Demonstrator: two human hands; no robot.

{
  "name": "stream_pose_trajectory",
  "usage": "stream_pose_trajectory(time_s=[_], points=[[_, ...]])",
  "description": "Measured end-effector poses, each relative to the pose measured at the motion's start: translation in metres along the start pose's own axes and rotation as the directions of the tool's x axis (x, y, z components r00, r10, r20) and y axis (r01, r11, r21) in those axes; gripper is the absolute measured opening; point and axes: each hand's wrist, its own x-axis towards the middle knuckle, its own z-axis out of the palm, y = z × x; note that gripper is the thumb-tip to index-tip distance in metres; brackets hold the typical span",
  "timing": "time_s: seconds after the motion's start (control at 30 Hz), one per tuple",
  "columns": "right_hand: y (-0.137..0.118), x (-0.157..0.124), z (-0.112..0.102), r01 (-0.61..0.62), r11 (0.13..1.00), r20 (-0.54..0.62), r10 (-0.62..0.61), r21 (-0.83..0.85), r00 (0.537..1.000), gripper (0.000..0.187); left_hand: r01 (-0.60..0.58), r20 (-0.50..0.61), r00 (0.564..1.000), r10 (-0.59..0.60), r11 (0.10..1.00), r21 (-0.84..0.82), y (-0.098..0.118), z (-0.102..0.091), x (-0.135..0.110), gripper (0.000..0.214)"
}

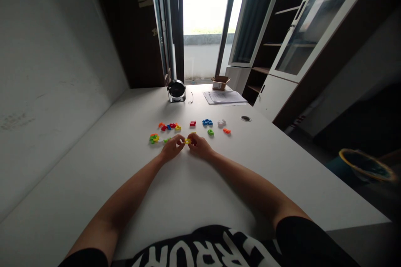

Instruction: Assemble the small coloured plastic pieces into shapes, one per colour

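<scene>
Between the fingertips of my left hand and my right hand is a small yellow plastic piece; both hands pinch it just above the white table. Its exact shape is too small to make out. Beyond my hands lie blue pieces, a red piece, white pieces, a green piece and an orange piece. A mixed heap of green, yellow and orange pieces sits left of my left hand, with a red, blue and yellow cluster behind it.
A round black device on a stand is at the table's far edge. Papers and an open cardboard box lie far right, near a cable hole. A wall borders the left side; cabinets stand right.
</scene>
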Motion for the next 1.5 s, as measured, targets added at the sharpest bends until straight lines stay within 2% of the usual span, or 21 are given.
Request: stream_pose_trajectory(time_s=[0.2,0.6,0.7,0.93,1.23,1.5], points=[[-0.001,-0.001,0.000,0.024,0.999,0.013,-0.023,-0.048,1.000,0.017,0.026,-0.022,0.999,-0.026,1.000,-0.004,-0.002,0.002,-0.001,0.011],[-0.005,-0.002,-0.001,0.055,0.993,0.048,-0.051,-0.101,0.998,0.018,0.059,0.046,0.997,-0.059,0.998,0.000,0.004,-0.002,0.001,0.019],[-0.006,-0.003,-0.001,0.064,0.992,0.045,-0.059,-0.112,0.997,0.017,0.066,0.086,0.994,-0.064,0.997,-0.029,0.003,-0.003,0.002,0.022],[-0.008,-0.004,-0.001,0.125,0.980,0.056,-0.117,-0.152,0.991,0.022,0.095,0.090,0.992,-0.087,0.991,-0.092,-0.001,-0.002,0.003,0.022],[-0.007,-0.004,-0.001,0.121,0.981,0.051,-0.114,-0.155,0.992,0.020,0.148,0.155,0.982,-0.109,0.953,-0.265,-0.008,0.000,0.004,0.026],[-0.006,-0.003,0.001,0.104,0.987,0.053,-0.098,-0.120,0.994,0.033,0.155,0.095,0.988,-0.125,0.872,-0.464,-0.022,0.002,0.008,0.032]])
